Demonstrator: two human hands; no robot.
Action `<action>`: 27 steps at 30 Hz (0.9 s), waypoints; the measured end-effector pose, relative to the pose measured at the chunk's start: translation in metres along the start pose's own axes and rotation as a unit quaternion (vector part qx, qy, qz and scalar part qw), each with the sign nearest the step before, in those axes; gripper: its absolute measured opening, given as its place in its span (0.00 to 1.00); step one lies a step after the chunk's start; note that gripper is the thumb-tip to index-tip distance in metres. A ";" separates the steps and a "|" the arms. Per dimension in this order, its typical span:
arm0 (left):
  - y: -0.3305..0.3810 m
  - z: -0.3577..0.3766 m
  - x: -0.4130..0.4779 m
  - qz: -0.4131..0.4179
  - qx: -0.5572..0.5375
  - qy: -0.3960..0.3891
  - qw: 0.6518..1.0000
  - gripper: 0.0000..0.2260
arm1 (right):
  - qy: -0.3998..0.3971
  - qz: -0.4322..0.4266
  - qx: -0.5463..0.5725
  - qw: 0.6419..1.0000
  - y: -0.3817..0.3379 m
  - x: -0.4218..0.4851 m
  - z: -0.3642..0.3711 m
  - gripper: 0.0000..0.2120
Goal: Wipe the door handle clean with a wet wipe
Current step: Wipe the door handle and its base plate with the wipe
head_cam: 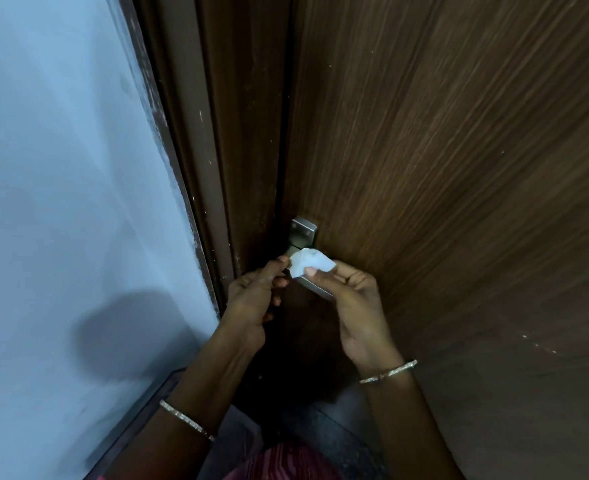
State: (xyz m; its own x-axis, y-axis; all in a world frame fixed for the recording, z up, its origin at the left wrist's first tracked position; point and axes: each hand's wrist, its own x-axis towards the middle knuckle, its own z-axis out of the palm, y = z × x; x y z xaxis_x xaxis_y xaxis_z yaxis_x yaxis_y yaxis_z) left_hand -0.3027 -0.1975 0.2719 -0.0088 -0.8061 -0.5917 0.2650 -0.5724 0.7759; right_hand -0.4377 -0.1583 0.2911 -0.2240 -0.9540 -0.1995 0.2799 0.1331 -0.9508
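Note:
A silver metal door handle [303, 233] with a square plate is fixed to the dark wooden door [442, 168], near its left edge. A crumpled white wet wipe [308, 261] lies over the lever just below the plate. My right hand [355, 306] pinches the wipe's right side between thumb and fingers. My left hand [258, 296] pinches the wipe's left corner with its fingertips. Part of the lever [315, 287] shows between the two hands; the rest is hidden behind them and the wipe.
The brown door frame [223, 168] runs down just left of the handle. A pale blue wall [61, 202] fills the left side. Dark floor [320, 434] shows below between my forearms. Each wrist carries a thin bangle.

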 end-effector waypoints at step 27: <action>0.000 0.005 -0.003 0.028 -0.028 0.010 0.999 0.14 | 0.060 -0.355 -0.498 0.788 0.008 -0.039 -0.009 0.12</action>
State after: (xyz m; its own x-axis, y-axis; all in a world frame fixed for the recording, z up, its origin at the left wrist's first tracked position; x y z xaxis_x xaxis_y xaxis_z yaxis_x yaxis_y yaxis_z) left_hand -0.3077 -0.1957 0.2750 0.0275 -0.8329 -0.5527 0.3189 -0.5167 0.7945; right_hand -0.4355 -0.1178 0.2894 -0.0974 -0.8582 0.5039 -0.8156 -0.2213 -0.5346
